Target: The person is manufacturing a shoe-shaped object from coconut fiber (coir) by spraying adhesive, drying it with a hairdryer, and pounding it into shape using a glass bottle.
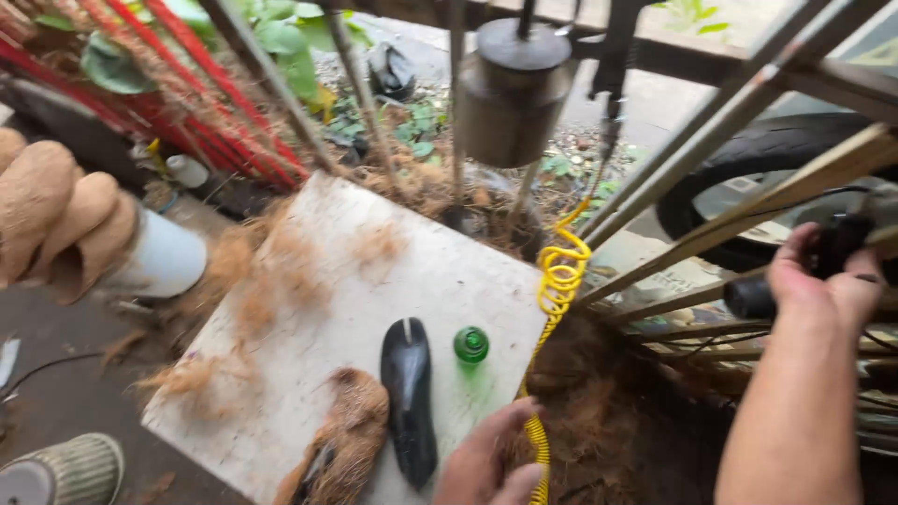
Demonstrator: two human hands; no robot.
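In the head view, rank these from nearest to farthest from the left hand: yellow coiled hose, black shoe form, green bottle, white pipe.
From the left hand, at the bottom edge of the board:
1. Yellow coiled hose, touching the hand on its right.
2. Black shoe form, just to its left on the board.
3. Green bottle, above the hand.
4. White pipe, far left, off the board.

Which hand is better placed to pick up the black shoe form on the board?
Left. The left hand rests empty beside the black shoe form, while the right hand grips a black tool away at the frame.
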